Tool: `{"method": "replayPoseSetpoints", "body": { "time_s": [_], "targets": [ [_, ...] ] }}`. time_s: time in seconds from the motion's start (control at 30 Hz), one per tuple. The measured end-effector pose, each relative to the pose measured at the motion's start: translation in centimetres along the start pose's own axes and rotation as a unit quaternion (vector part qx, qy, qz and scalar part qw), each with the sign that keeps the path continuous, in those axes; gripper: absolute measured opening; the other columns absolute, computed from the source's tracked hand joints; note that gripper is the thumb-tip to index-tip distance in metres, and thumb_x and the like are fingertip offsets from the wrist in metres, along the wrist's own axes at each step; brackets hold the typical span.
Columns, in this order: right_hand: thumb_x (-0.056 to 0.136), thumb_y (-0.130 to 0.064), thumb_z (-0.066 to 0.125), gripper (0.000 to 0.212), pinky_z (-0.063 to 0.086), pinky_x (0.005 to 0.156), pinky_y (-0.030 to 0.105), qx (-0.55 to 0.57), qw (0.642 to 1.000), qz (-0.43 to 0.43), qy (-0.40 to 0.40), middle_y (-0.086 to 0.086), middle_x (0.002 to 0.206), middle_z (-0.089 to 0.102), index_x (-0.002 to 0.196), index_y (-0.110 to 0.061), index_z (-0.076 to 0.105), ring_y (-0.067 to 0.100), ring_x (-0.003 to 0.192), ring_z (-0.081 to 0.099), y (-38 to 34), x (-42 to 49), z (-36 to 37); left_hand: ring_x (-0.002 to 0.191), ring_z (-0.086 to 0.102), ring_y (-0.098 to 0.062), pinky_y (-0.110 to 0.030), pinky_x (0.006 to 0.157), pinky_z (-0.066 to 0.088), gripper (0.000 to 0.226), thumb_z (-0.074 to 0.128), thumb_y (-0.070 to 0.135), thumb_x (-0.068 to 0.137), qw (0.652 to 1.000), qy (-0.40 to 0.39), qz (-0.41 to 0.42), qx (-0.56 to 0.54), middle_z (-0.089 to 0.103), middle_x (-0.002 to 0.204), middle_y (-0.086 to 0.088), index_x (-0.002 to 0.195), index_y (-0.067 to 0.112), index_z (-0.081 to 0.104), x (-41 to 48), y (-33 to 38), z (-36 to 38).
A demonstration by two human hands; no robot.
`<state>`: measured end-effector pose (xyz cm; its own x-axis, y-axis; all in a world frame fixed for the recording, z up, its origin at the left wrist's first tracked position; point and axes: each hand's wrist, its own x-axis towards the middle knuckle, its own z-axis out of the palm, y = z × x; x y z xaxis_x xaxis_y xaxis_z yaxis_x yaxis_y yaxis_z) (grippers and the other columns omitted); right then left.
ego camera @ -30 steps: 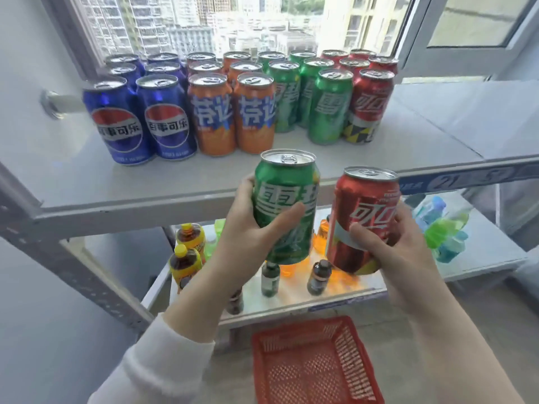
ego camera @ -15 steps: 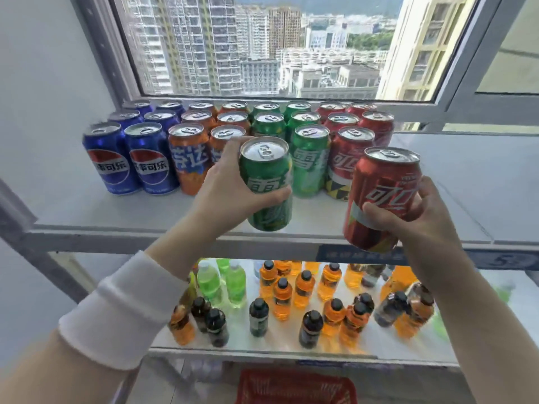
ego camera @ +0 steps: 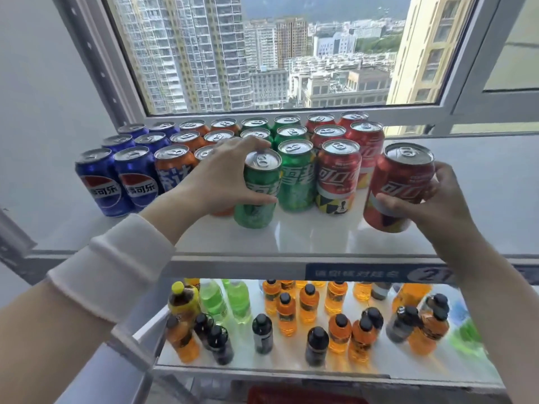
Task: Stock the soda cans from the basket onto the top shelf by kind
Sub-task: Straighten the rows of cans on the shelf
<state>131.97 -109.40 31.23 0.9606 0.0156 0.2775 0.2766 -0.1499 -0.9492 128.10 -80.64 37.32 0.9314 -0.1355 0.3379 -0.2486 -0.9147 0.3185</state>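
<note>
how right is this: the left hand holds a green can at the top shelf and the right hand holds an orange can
One thing is wrong: the right hand holds a red can, not an orange one, as the head view shows. The rest stands: the left hand holds a green can at the top shelf.

I'm counting six blue cans (ego camera: 100,185), six orange cans (ego camera: 174,170), six green cans (ego camera: 296,177) and six red cans (ego camera: 338,176), including one green can (ego camera: 256,212) and one red can (ego camera: 399,182) being held.
</note>
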Motion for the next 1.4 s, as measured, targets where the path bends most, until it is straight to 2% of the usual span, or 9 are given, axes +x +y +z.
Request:
{"method": "replayPoseSetpoints", "body": {
  "time_s": [0.13, 0.33, 0.5, 0.67, 1.0, 1.1, 1.2, 1.3, 1.4],
  "targets": [
    [0.063, -0.008, 0.082, 0.068, 0.046, 0.075, 0.026, -0.019, 0.999, 0.014, 0.026, 0.0, 0.106, 0.059, 0.114, -0.022, 0.041, 0.006, 0.091, 0.057, 0.9, 1.3, 0.0, 0.118, 0.043, -0.016, -0.024, 0.09, 0.029, 0.078, 0.08, 0.047, 0.061, 0.999, -0.014, 0.003, 0.051, 0.052, 0.127, 0.001, 0.125, 0.024, 0.044, 1.0, -0.7, 0.2],
    [0.063, -0.008, 0.082, 0.069, 0.046, 0.078, 0.027, -0.013, 0.999, 0.025, 0.03, 0.007, 0.113, 0.058, 0.117, -0.018, 0.041, 0.016, 0.098, 0.057, 1.9, 3.1, 0.3, 0.108, 0.045, -0.023, -0.039, 0.093, 0.034, 0.081, 0.074, 0.062, 0.055, 0.988, -0.016, -0.008, 0.153, 0.058, 0.11, -0.002, 0.119, 0.02, 0.046, 2.6, -1.3, 0.6],
    [0.062, -0.006, 0.083, 0.067, 0.048, 0.08, 0.027, -0.015, 1.0, 0.016, 0.01, 0.007, 0.122, 0.055, 0.113, -0.019, 0.041, 0.019, 0.108, 0.056, 2.2, 4.5, 0.4, 0.107, 0.046, -0.027, -0.042, 0.093, 0.032, 0.079, 0.076, 0.058, 0.058, 0.985, -0.027, -0.021, 0.167, 0.044, 0.091, 0.004, 0.119, 0.019, 0.045, 3.4, -1.3, 0.1],
    [0.06, -0.009, 0.084, 0.07, 0.048, 0.084, 0.032, -0.031, 0.999, 0.01, -0.003, 0.004, 0.117, 0.055, 0.116, -0.017, 0.043, 0.02, 0.11, 0.052, 2.4, 5.1, 0.4, 0.116, 0.041, -0.027, -0.042, 0.1, 0.032, 0.081, 0.076, 0.058, 0.057, 0.982, -0.037, -0.03, 0.183, 0.043, 0.12, -0.009, 0.122, 0.02, 0.046, 4.3, -1.6, 0.3],
    [0.062, -0.012, 0.083, 0.068, 0.046, 0.077, 0.021, -0.032, 0.998, 0.012, -0.043, -0.004, 0.111, 0.055, 0.116, -0.018, 0.042, 0.009, 0.102, 0.052, 2.2, 5.8, 0.4, 0.128, 0.029, -0.03, -0.046, 0.108, 0.025, 0.106, 0.061, 0.072, 0.055, 0.979, -0.061, -0.046, 0.187, 0.036, 0.131, -0.014, 0.141, 0.017, 0.03, 4.3, -0.4, 0.0],
    [0.064, -0.015, 0.083, 0.07, 0.043, 0.071, 0.015, -0.037, 0.998, 0.012, -0.052, -0.009, 0.107, 0.053, 0.12, -0.019, 0.041, -0.003, 0.096, 0.05, 2.3, 5.8, 0.3, 0.13, 0.03, -0.024, -0.04, 0.109, 0.024, 0.096, 0.054, 0.071, 0.059, 0.992, 0.0, 0.03, 0.125, 0.039, 0.135, -0.009, 0.138, 0.02, 0.035, 4.1, 2.7, -0.1],
    [0.065, -0.016, 0.082, 0.08, 0.043, 0.07, 0.012, -0.065, 0.995, 0.006, -0.075, -0.009, 0.113, 0.05, 0.13, -0.02, 0.036, -0.002, 0.096, 0.049, 1.9, 5.9, -0.2, 0.131, 0.032, -0.022, -0.037, 0.108, 0.026, 0.083, 0.062, 0.061, 0.07, 0.991, -0.008, 0.093, 0.096, 0.039, 0.139, -0.007, 0.138, 0.022, 0.035, 5.1, 6.1, 1.6],
    [0.068, -0.021, 0.08, 0.097, 0.043, 0.082, 0.02, -0.096, 0.991, -0.018, -0.092, -0.007, 0.121, 0.042, 0.144, -0.026, 0.02, 0.008, 0.109, 0.046, 1.0, 6.2, -1.3, 0.131, 0.034, -0.025, -0.039, 0.107, 0.028, 0.084, 0.062, 0.06, 0.072, 0.986, -0.04, 0.095, 0.13, 0.037, 0.141, -0.009, 0.14, 0.02, 0.031, 6.7, 7.8, 3.9],
    [0.071, -0.026, 0.077, 0.092, 0.04, 0.086, 0.026, -0.131, 0.985, -0.045, -0.105, -0.008, 0.124, 0.04, 0.145, -0.031, 0.023, 0.01, 0.112, 0.044, 0.1, 6.5, -2.3, 0.125, 0.042, -0.028, -0.04, 0.103, 0.033, 0.084, 0.065, 0.057, 0.073, 0.988, -0.056, 0.069, 0.127, 0.039, 0.137, -0.012, 0.139, 0.017, 0.033, 7.7, 8.1, 5.2]
  ]
}}
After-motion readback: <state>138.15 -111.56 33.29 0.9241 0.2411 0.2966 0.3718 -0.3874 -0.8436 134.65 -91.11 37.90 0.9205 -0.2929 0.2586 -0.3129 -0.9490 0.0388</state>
